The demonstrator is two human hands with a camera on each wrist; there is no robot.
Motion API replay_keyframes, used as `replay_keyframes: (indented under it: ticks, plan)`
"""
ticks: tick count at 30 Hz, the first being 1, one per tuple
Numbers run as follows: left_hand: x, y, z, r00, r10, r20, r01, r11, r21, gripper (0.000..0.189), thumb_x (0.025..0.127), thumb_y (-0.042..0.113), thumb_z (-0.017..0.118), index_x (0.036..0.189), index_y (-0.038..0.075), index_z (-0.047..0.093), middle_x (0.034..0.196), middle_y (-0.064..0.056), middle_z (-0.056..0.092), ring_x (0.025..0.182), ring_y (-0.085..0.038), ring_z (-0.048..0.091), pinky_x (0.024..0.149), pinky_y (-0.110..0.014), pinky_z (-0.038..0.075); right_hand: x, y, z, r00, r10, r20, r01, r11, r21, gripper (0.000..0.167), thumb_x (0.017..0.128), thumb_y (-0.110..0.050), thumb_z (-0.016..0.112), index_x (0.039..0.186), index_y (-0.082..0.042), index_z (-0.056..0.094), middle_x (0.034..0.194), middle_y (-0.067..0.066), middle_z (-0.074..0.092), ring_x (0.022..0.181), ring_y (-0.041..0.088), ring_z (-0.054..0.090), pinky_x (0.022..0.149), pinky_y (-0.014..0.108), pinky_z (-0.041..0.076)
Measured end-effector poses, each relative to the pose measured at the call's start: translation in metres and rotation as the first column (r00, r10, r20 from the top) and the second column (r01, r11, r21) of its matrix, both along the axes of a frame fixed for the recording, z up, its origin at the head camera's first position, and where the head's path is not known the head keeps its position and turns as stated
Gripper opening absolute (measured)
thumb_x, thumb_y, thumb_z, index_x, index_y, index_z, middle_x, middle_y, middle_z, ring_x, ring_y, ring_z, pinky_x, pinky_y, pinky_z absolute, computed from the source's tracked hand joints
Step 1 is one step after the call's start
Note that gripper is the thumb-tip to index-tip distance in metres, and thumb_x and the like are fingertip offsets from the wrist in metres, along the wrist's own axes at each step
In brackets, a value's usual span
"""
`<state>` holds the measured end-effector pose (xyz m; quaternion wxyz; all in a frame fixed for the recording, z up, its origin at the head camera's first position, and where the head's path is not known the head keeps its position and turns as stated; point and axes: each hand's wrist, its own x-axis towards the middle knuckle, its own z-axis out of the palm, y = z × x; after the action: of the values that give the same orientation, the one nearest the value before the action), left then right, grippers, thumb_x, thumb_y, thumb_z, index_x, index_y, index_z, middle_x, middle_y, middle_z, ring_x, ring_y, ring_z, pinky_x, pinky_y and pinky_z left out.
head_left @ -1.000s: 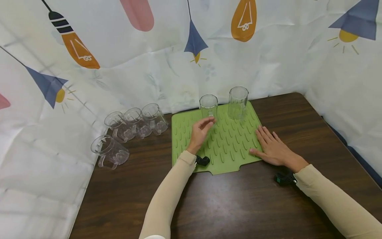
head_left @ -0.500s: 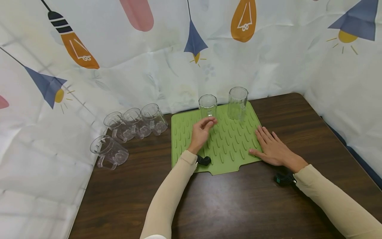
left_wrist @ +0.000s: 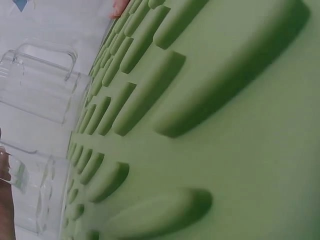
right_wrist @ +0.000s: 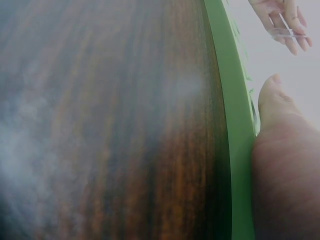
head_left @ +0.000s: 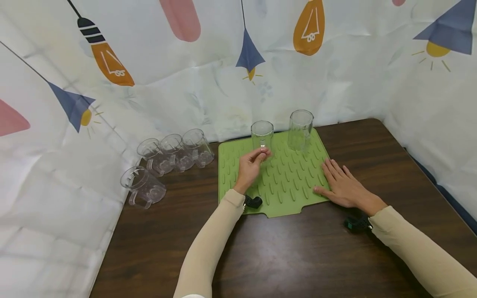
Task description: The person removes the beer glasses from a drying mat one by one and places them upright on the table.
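Note:
With thumb and fingers, my left hand [head_left: 249, 169] pinches the handle of a clear glass mug [head_left: 262, 133], which stands upright at the back of a green ridged mat [head_left: 287, 178]. In the left wrist view, the fingers [left_wrist: 5, 200] show at the far left by the mug's handle [left_wrist: 15, 172]. A second clear mug [head_left: 300, 129] stands upright to the right on the mat, near its back corner. My right hand [head_left: 343, 184] lies flat with spread fingers over the mat's right edge and the table. In the right wrist view its thumb [right_wrist: 277, 107] rests along the green rim.
Several more clear mugs stand at the left of the dark wooden table [head_left: 283, 256]: a row by the back edge, including a mug [head_left: 198, 147], and one mug [head_left: 143, 188] nearer the front. A printed white curtain [head_left: 208, 95] hangs behind and to the left.
The head view has shifted slightly, so the scene sits a little further right. Both hands keep nearly the same pose, the left at the mug's handle and the right on the mat's edge.

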<state>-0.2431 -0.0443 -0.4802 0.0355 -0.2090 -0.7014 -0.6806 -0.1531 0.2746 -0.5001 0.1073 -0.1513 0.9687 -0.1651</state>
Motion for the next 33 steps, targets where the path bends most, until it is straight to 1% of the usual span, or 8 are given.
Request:
replay_keyframes:
  ticks: [2,5,9,14,17,20,26,33]
  plan:
    - [0.002,-0.002,0.002,1.000,0.005,-0.002,-0.005,1.000,-0.008,0.029,0.104,0.007,0.059,0.127,-0.007,0.068,0.121,-0.029,0.072,0.114,-0.035,0.073,0.102,-0.040,0.060,0.000,0.000,0.000,1.000,0.002,-0.002,-0.002,1.000,0.005,0.098,0.104,-0.065,0.043,0.165,0.000,0.004,0.174,0.023,-0.004,0.162,0.046,-0.002,0.127,0.071,0.001]
    - [0.005,-0.005,0.003,1.000,0.015,-0.001,-0.015,1.000,-0.021,0.028,0.103,0.008,0.060,0.126,-0.004,0.070,0.120,-0.027,0.073,0.111,-0.029,0.075,0.101,-0.037,0.061,0.001,0.000,0.000,1.000,0.004,-0.004,-0.004,1.000,0.011,0.098,0.104,-0.066,0.043,0.165,0.000,0.004,0.174,0.023,-0.004,0.162,0.046,-0.002,0.128,0.070,0.000]
    - [0.008,-0.009,0.006,1.000,0.020,-0.012,-0.020,0.999,-0.027,0.030,0.103,0.008,0.060,0.127,-0.009,0.068,0.119,-0.028,0.073,0.108,-0.019,0.076,0.101,-0.043,0.061,0.001,0.001,-0.001,1.000,0.010,-0.008,-0.010,1.000,0.019,0.098,0.104,-0.066,0.043,0.165,0.000,0.005,0.174,0.024,-0.004,0.162,0.046,-0.001,0.128,0.069,-0.001]
    - [0.015,-0.014,0.012,1.000,0.011,-0.024,-0.011,1.000,-0.013,0.032,0.103,0.006,0.059,0.128,-0.014,0.065,0.120,-0.033,0.071,0.110,-0.042,0.073,0.103,-0.058,0.056,0.001,0.001,0.002,1.000,0.018,-0.011,-0.018,0.999,0.031,0.098,0.104,-0.066,0.043,0.165,0.002,0.005,0.174,0.025,-0.002,0.162,0.047,0.000,0.128,0.069,-0.001]
    - [0.019,-0.018,0.014,1.000,0.010,-0.026,-0.010,1.000,-0.014,0.031,0.103,0.005,0.058,0.128,-0.012,0.065,0.121,-0.033,0.070,0.110,-0.050,0.070,0.103,-0.061,0.054,0.000,0.000,0.003,1.000,0.024,-0.013,-0.023,0.999,0.036,0.098,0.104,-0.065,0.043,0.165,0.002,0.006,0.174,0.026,-0.002,0.161,0.047,0.001,0.129,0.068,-0.001]
    - [0.022,-0.022,0.016,0.999,0.014,-0.033,-0.015,1.000,-0.023,0.031,0.104,0.006,0.058,0.129,-0.010,0.066,0.121,-0.033,0.071,0.109,-0.050,0.070,0.103,-0.056,0.056,0.000,-0.001,0.004,0.999,0.030,-0.012,-0.030,0.999,0.036,0.098,0.104,-0.065,0.043,0.164,0.003,0.006,0.173,0.027,-0.001,0.161,0.048,0.001,0.129,0.068,-0.001]
    - [0.030,-0.033,0.022,0.998,0.015,-0.061,-0.017,0.999,-0.044,0.032,0.104,0.005,0.058,0.128,-0.013,0.065,0.121,-0.035,0.070,0.108,-0.048,0.071,0.100,-0.038,0.061,0.000,-0.001,0.004,0.999,0.043,-0.009,-0.042,0.998,0.044,0.098,0.104,-0.065,0.043,0.164,0.004,0.006,0.173,0.027,-0.002,0.161,0.049,0.001,0.129,0.068,0.001]
    - [0.041,-0.043,0.032,0.995,0.033,-0.092,-0.042,0.994,-0.103,0.028,0.104,0.007,0.059,0.126,-0.008,0.069,0.119,-0.030,0.072,0.106,-0.043,0.073,0.099,-0.035,0.062,0.001,-0.001,0.005,0.999,0.049,0.001,-0.049,0.998,0.044,0.100,0.103,-0.066,0.043,0.164,0.004,0.007,0.173,0.028,-0.001,0.160,0.050,0.002,0.129,0.068,0.002]
